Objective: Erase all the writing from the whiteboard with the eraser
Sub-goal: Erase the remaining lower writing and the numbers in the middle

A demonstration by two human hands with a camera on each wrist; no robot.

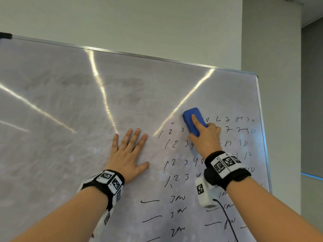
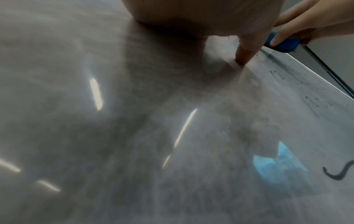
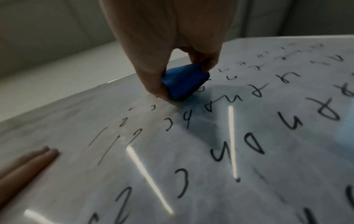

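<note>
The whiteboard (image 1: 70,102) fills the head view, smeared grey on its left and upper parts. Black handwritten numbers (image 1: 173,144) and dashes cover its lower right. My right hand (image 1: 206,135) grips the blue eraser (image 1: 192,119) and presses it flat on the board at the top of the number rows, index finger laid along its back. In the right wrist view the eraser (image 3: 184,84) sits pinched between thumb and fingers above the numbers (image 3: 220,151). My left hand (image 1: 129,151) lies flat on the board, fingers spread, left of the writing. The left wrist view catches the eraser (image 2: 283,44).
The board's metal frame (image 1: 260,109) runs down the right side, with a pale wall (image 1: 157,23) behind and above. A dark cable (image 1: 227,219) hangs from my right wrist camera across the lower writing. Ceiling lights reflect as bright streaks (image 1: 99,84) on the board.
</note>
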